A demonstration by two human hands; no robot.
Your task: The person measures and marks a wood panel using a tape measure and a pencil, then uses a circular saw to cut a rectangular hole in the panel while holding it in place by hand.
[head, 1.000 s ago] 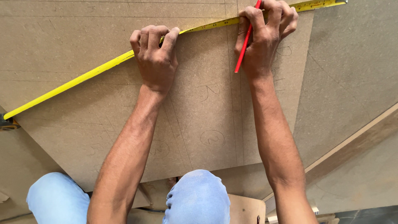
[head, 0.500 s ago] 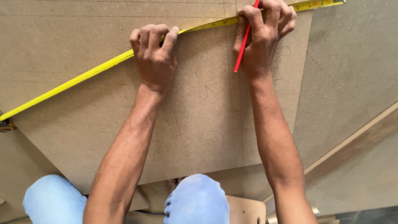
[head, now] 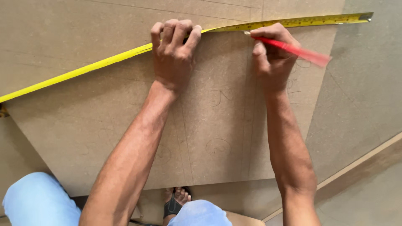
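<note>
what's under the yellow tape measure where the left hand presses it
The brown fibreboard sheet lies under the tape measure. The left hand covers that stretch, so any marks there are hidden.

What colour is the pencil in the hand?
Red pencil, in the right hand, head view.

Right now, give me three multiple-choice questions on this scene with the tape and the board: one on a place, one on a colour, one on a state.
1. Where does the long yellow measuring tape lie?
A. across the flat brown fibreboard sheet
B. coiled on the floor
C. around a wrist

2. What colour is the slim pencil?
A. blue
B. red
C. green

3. What is the left hand doing?
A. hanging free
B. pressing the tape down
C. lifting the sheet

Answers: A, the tape runs over the board; B, its shaft is red in the right hand; B, fingers rest on the tape.
</note>
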